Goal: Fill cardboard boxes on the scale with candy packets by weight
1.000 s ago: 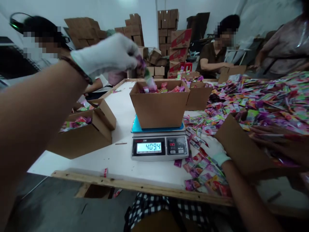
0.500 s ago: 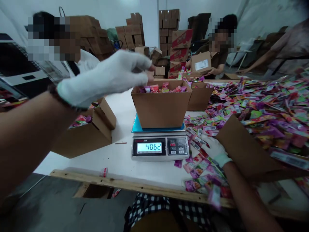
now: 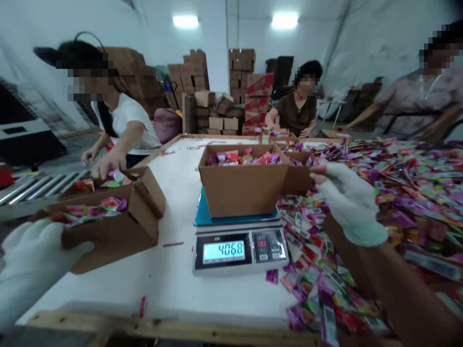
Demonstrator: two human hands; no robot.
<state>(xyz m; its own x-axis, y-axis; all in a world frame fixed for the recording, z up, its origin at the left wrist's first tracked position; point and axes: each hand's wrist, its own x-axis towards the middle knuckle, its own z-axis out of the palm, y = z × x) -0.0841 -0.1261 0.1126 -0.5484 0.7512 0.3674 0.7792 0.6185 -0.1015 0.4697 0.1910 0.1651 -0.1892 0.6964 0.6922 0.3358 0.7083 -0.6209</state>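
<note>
My left hand (image 3: 38,255), in a white glove, grips the left end of an open cardboard box (image 3: 119,236) filled with colourful sachets, its thumb along the near side. My right hand (image 3: 349,200), also gloved, is raised right of the box on the scale, thumb and fingertips brought together; anything between them is too small to make out. In the middle, a filled cardboard box (image 3: 242,190) sits on the blue plate of a digital scale (image 3: 240,250), whose display reads 406.8. Loose sachets (image 3: 314,260) lie below my right hand.
A large heap of sachets (image 3: 408,168) covers the table's right side. Behind the scale's box stands another box (image 3: 296,180). At left, a co-worker (image 3: 123,115) reaches into a box beside a roller conveyor (image 3: 43,185). Two other people stand across the table. A wooden rim (image 3: 173,330) edges the table.
My left hand has gone from above the scale's box down to the left box. My right hand has risen from the loose sachets. The display went from 406.2 to 406.8. The view tilted up.
</note>
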